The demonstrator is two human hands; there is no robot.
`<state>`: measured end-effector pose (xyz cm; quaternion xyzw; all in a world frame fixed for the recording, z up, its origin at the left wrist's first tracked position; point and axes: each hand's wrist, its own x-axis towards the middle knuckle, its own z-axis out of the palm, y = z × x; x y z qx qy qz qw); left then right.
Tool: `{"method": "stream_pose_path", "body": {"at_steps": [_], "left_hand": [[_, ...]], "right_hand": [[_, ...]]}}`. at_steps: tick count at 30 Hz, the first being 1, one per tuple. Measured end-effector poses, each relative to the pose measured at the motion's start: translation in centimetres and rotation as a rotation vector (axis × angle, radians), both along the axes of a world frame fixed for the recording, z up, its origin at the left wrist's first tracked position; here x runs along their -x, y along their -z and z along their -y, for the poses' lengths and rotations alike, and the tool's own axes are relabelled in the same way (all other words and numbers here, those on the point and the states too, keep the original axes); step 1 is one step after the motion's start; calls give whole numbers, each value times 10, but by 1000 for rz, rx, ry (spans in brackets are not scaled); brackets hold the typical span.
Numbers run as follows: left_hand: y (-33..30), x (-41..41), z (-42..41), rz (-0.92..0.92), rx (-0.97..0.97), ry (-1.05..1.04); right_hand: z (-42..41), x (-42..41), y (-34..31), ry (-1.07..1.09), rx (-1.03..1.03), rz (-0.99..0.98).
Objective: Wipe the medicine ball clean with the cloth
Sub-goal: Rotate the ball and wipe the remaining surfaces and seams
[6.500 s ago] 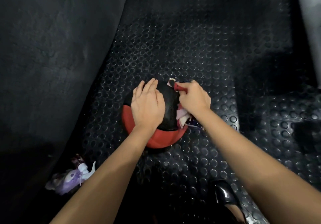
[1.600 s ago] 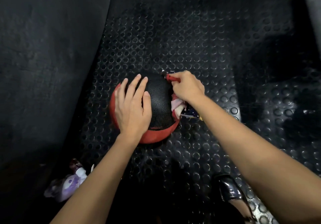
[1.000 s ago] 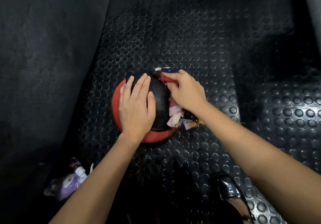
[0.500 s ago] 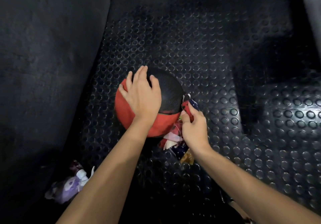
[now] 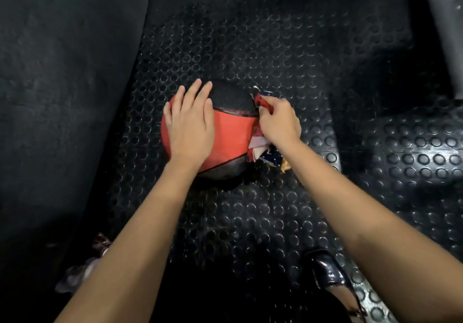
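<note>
Head view: left hand (image 5: 190, 127) flat on medicine ball (image 5: 231, 134); right hand (image 5: 279, 122) grips cloth (image 5: 266, 154) against it.

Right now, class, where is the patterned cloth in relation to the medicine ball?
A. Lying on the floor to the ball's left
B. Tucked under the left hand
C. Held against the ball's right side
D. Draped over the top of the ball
C: the right hand grips the cloth against the right side of the medicine ball, while the left hand lies flat on the ball.
</note>
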<state>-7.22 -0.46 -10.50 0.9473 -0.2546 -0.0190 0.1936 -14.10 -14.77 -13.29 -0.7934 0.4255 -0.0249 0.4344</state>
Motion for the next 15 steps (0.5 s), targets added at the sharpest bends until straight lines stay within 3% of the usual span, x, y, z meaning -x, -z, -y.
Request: {"method": "stream_pose_path", "body": {"at_steps": [5, 11, 15], "left_hand": [[6, 4, 7, 31, 19, -177], [7, 13, 4, 13, 8, -195], [4, 9, 5, -10, 28, -231]], "right_hand": [[-72, 41, -24, -179, 230, 278], [-34, 21, -11, 60, 76, 94], [-79, 51, -19, -130, 176, 202]]}}
